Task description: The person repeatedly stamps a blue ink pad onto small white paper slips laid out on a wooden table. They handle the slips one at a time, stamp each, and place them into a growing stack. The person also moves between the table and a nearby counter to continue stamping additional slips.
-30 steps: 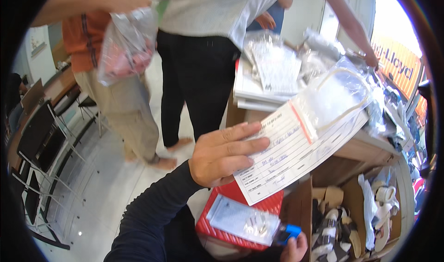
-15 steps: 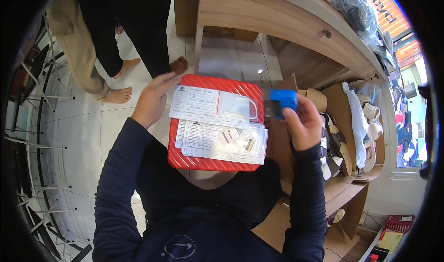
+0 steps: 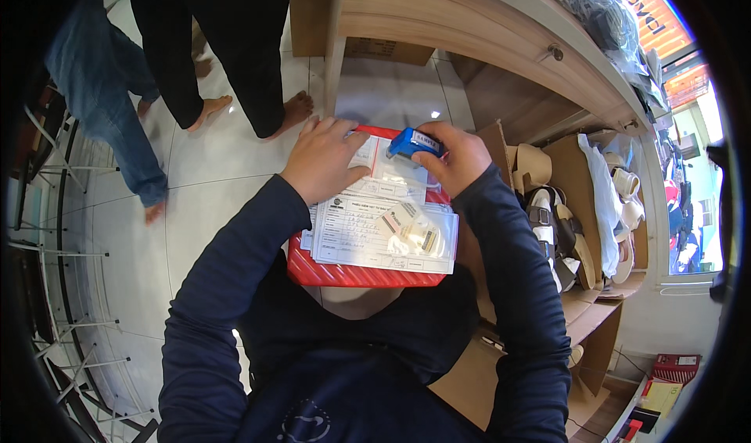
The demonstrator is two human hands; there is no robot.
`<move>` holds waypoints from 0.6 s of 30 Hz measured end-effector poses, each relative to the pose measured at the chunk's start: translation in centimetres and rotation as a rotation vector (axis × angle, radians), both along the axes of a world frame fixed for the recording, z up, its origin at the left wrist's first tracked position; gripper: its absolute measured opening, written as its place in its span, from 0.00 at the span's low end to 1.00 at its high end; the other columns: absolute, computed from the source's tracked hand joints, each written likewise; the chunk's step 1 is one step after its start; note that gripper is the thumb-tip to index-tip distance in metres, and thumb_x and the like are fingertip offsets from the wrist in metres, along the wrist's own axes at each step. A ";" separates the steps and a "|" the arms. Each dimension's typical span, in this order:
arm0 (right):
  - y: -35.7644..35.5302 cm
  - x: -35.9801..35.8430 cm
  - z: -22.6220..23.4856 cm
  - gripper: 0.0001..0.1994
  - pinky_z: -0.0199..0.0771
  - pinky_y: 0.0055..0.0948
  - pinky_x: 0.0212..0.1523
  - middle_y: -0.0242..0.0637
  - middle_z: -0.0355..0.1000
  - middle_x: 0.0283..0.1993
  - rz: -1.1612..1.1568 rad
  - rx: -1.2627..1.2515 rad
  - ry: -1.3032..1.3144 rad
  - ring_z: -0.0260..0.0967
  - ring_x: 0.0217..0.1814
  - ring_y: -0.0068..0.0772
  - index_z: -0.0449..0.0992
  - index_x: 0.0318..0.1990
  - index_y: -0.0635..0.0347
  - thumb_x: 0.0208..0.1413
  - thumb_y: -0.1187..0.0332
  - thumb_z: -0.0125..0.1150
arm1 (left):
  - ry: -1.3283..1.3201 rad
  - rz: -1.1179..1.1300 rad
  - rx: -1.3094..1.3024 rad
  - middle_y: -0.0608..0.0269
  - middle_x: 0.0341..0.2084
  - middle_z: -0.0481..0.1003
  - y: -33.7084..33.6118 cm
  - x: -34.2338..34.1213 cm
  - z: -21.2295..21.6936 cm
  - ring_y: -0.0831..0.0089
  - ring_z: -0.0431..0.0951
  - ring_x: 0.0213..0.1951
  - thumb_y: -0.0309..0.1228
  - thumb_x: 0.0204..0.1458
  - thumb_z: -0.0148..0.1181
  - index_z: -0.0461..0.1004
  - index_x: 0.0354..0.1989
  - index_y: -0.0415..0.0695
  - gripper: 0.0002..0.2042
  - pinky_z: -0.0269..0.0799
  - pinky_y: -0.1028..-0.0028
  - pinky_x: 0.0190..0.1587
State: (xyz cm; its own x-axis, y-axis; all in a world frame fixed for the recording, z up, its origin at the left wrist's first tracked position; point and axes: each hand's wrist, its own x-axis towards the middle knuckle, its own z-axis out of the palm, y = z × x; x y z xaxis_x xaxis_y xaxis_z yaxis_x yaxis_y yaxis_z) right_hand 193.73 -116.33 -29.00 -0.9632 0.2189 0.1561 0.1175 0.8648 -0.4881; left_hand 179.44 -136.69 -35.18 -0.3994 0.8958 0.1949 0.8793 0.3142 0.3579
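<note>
A blue self-inking stamp [image 3: 408, 142] is gripped between the thumb and fingers of my right hand [image 3: 463, 160]. It sits over the upper form [image 3: 385, 186], near that form's clear pouch; whether it touches the paper I cannot tell. My left hand [image 3: 322, 155] lies with fingers extended across the left part of the same form, covering much of its writing. Below it is a stack of filled-in paper forms [image 3: 344, 236], with small labels [image 3: 400, 215] and white pieces in a clear pouch on top. All the papers lie on a red ribbed plastic top [image 3: 344, 273] with rounded corners.
Shoes and sandals [image 3: 559, 224] fill an open cardboard box [image 3: 501, 157] to the right. A wooden counter [image 3: 469, 13] curves across the far side. Barefoot people stand far left, in black trousers [image 3: 242, 52] and blue jeans [image 3: 117, 107]. Folding metal racks [image 3: 78, 326] line the left.
My right hand has brought the stamp left from beside the red top to over the upper form. My left hand has moved right onto that form. Someone in jeans now shows at the left.
</note>
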 end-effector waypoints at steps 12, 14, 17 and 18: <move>0.0 -1.1 -1.2 0.18 0.75 0.39 0.46 0.47 0.77 0.43 0.054 0.100 -0.074 0.75 0.45 0.51 0.75 0.49 0.60 0.49 0.68 0.69 | -0.017 0.049 0.116 0.55 0.55 0.69 -0.3 1.4 -1.0 0.56 0.61 0.60 0.47 0.39 0.73 0.78 0.51 0.42 0.31 0.51 0.56 0.64; 0.3 -1.2 -1.4 0.17 0.75 0.40 0.46 0.47 0.77 0.43 0.065 0.119 -0.092 0.75 0.45 0.51 0.75 0.48 0.60 0.49 0.68 0.69 | -0.024 0.048 0.135 0.55 0.55 0.68 -0.3 1.3 -1.2 0.56 0.62 0.60 0.47 0.38 0.74 0.77 0.52 0.43 0.32 0.51 0.56 0.64; 0.4 -1.6 -2.2 0.17 0.75 0.41 0.46 0.46 0.77 0.42 0.062 0.163 -0.189 0.75 0.45 0.51 0.75 0.46 0.60 0.49 0.68 0.69 | -0.055 0.064 0.158 0.55 0.56 0.68 -0.1 1.1 -1.4 0.56 0.62 0.60 0.46 0.37 0.74 0.75 0.54 0.43 0.34 0.51 0.55 0.65; 0.3 -1.6 -2.5 0.17 0.75 0.41 0.46 0.46 0.77 0.42 0.057 0.161 -0.187 0.75 0.44 0.52 0.75 0.46 0.59 0.49 0.68 0.69 | -0.059 0.063 0.166 0.55 0.56 0.68 -0.1 1.1 -1.5 0.56 0.62 0.60 0.46 0.37 0.74 0.74 0.55 0.42 0.35 0.51 0.54 0.65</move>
